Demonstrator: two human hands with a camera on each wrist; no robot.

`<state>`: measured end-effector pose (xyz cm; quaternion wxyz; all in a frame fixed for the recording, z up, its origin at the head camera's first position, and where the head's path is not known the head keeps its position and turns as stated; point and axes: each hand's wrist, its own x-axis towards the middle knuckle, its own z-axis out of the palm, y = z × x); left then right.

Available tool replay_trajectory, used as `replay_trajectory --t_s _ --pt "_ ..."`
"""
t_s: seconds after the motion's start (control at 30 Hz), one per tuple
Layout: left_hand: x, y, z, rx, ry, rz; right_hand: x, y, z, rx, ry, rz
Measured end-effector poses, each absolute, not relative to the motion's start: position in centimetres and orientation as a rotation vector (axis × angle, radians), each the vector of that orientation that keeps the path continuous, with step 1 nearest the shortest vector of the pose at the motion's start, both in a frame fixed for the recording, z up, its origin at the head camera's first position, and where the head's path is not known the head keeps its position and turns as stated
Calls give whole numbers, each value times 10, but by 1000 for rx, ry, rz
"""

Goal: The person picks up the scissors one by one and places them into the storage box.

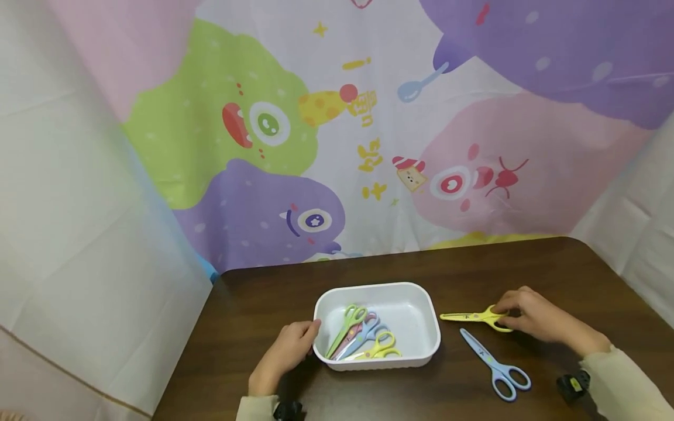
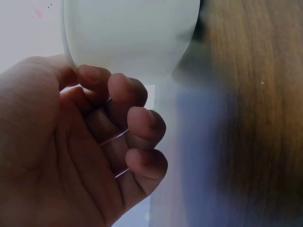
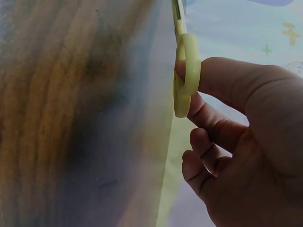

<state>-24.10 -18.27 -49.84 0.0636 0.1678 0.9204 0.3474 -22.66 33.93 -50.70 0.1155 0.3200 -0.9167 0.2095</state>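
At the white plastic tray (image 1: 408, 327), my left hand (image 1: 286, 351) holds the left end wall between thumb and curled fingers; the left wrist view shows the tray wall (image 2: 132, 38) above the fingertips. Inside the tray lie green scissors (image 1: 351, 318), pink scissors (image 1: 350, 338), blue scissors (image 1: 363, 336) and yellow scissors (image 1: 380, 349), overlapping at its left. My right hand (image 1: 537, 316) pinches the handle of another pair of yellow scissors (image 1: 474, 317), whose blades point left towards the tray. In the right wrist view, thumb and forefinger meet at the yellow handle (image 3: 191, 66).
Loose blue scissors (image 1: 495, 365) lie on the brown wooden table (image 1: 263, 298), right of the tray and nearer me than the pinched pair. A cartoon-printed cloth (image 1: 379, 222) hangs behind the table. Pale cloth (image 1: 105, 234) stands at the left side.
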Motion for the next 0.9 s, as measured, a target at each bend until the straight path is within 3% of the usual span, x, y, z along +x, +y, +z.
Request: replay_trajectory --t_s 0.5,0.9 --pt "-241 -180 -502 508 2774 1060 -226 335 -486 693 -2878 687" --pt "-242 -181 -499 491 2751 1097 -231 332 -467 673 -2818 654"
